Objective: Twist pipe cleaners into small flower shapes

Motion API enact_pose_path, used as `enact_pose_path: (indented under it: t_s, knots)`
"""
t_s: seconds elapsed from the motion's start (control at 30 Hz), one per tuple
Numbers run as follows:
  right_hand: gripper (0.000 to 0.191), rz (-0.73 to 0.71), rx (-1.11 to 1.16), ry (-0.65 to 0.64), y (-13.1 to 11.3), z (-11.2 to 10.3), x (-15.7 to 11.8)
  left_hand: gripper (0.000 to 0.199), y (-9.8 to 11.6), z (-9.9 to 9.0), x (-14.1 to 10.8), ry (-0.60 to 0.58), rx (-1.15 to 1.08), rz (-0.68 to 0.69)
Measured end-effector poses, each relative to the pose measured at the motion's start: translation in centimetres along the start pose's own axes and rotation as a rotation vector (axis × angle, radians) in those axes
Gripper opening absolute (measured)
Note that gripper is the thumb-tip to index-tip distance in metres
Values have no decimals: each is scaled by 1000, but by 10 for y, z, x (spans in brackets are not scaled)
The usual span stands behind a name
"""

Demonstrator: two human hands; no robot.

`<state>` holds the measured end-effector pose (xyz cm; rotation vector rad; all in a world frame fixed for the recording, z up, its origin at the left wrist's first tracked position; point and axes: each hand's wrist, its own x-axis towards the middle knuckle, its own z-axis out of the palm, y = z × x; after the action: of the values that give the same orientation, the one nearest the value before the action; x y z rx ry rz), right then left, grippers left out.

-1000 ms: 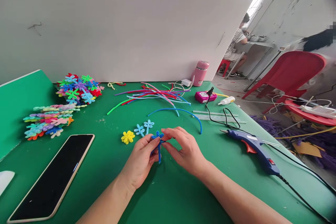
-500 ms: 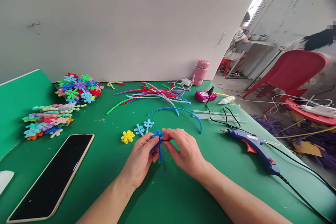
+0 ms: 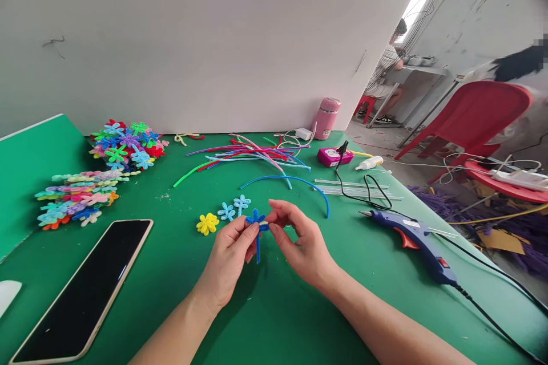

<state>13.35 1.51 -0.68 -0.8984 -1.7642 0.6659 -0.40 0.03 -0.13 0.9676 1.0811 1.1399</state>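
Observation:
A dark blue pipe-cleaner flower (image 3: 256,218) with a straight stem hanging down is pinched in my left hand (image 3: 233,256), thumb over its middle. My right hand (image 3: 299,239) is at the flower's right side, thumb and fingertips closed at the edge of a petal; the exact contact is small and partly hidden. Left of the hands lie two light blue pipe-cleaner flowers (image 3: 226,211) and a yellow pipe-cleaner flower (image 3: 208,224). Behind them a blue pipe cleaner (image 3: 291,177) curves across the green table (image 3: 274,319).
Loose pipe cleaners (image 3: 252,154) lie at the back. Finished flowers (image 3: 128,145) are heaped at left, behind a phone (image 3: 85,291). At right are a glue gun (image 3: 411,234), glue sticks (image 3: 355,189), a black cable, a small bottle (image 3: 369,163) and a pink flask (image 3: 327,118). A person sits far right.
The blue flower has tilted and shifted slightly left in my left hand. My right fingers have lifted a little and moved outward along its right side.

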Motion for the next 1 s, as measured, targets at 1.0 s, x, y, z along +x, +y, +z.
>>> enact_pose_path:
  t_s: [1.0]
  knots:
    - [35, -316, -282, -71, 3, -5, 3, 16, 3, -1, 0, -36, -198, -124]
